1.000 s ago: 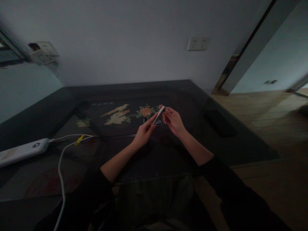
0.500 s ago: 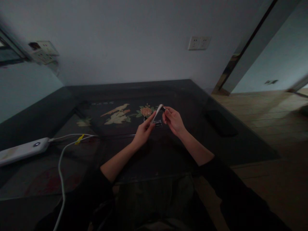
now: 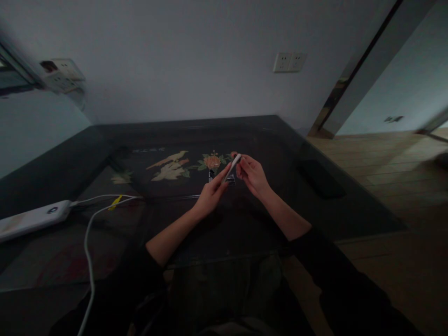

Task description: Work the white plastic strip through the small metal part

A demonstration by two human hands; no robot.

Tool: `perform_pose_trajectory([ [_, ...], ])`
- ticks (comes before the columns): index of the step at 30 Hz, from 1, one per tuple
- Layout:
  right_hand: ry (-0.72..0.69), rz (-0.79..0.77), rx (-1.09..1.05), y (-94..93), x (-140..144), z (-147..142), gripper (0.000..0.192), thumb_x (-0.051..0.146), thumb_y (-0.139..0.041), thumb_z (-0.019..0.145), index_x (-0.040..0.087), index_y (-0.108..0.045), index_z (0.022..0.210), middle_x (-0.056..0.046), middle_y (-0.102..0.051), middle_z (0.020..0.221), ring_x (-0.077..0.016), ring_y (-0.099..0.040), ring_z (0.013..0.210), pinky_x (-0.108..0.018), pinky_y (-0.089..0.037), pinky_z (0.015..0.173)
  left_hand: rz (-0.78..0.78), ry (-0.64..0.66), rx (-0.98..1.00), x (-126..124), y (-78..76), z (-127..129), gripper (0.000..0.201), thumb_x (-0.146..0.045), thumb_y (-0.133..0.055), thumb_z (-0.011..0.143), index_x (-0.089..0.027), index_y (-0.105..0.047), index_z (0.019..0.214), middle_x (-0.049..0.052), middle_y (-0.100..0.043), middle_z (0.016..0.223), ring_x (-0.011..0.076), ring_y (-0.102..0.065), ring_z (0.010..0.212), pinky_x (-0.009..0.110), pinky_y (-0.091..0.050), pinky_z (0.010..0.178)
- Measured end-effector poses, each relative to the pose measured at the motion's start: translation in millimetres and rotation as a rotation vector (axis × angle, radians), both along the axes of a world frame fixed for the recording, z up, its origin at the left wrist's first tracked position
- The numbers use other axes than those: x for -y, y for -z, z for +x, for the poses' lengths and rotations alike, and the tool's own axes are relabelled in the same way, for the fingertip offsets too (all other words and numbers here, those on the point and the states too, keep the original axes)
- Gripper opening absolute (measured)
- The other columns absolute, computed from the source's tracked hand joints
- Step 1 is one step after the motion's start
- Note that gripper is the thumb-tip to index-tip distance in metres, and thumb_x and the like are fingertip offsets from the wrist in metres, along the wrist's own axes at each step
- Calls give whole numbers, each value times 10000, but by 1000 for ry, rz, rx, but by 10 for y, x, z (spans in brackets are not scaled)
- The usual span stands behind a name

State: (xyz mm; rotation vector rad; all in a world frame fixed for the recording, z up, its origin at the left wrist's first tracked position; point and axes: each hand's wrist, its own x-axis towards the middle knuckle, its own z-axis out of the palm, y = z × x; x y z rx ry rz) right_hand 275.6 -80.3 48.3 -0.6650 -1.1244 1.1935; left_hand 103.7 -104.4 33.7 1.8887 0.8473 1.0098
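Note:
My left hand (image 3: 210,191) is closed on a slim, pale, strip-like object (image 3: 231,168), gripping its lower end between thumb and fingers. The object leans up to the right, and its exact kind cannot be made out. My right hand (image 3: 252,175) is closed at its upper end, with bent fingertips; whether it grips the pale object or something small is too dim to tell. Beneath the hands, a small dark item with shiny edges (image 3: 230,178) lies on the table (image 3: 224,228), partly hidden by my left hand.
A white power strip (image 3: 35,218) lies at the left, its white cable (image 3: 89,252) with a yellow tag (image 3: 115,203) looping to the front edge. A dark flat object (image 3: 321,179) rests at the right. Wall sockets (image 3: 290,62) sit behind the table.
My left hand has moved slightly up and to the right with the pale object, whose upper end now meets my right fingertips. My right hand has stayed nearly in place.

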Motion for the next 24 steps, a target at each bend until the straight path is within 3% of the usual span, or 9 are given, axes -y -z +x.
perform_pose_trajectory([
  [14,-15,-6,5,-20,1,-9,501,583,-765,711,179,-675,995,58,-517,537,-73,-399,457,-232,-290,451,-22,-71,39,-53,10,-19,608,-270,-473,948,-173,-333,1531,-41,-476,634,95,-336,553,204,-315,545],
  [24,9,-10,30,-31,13,-1,498,602,-758,708,184,-680,968,56,-520,540,-71,-399,461,-234,-289,452,-25,-38,52,-8,-36,-4,589,-283,-479,948,-187,-366,1518,5,-633,781,81,-347,536,202,-338,532],
])
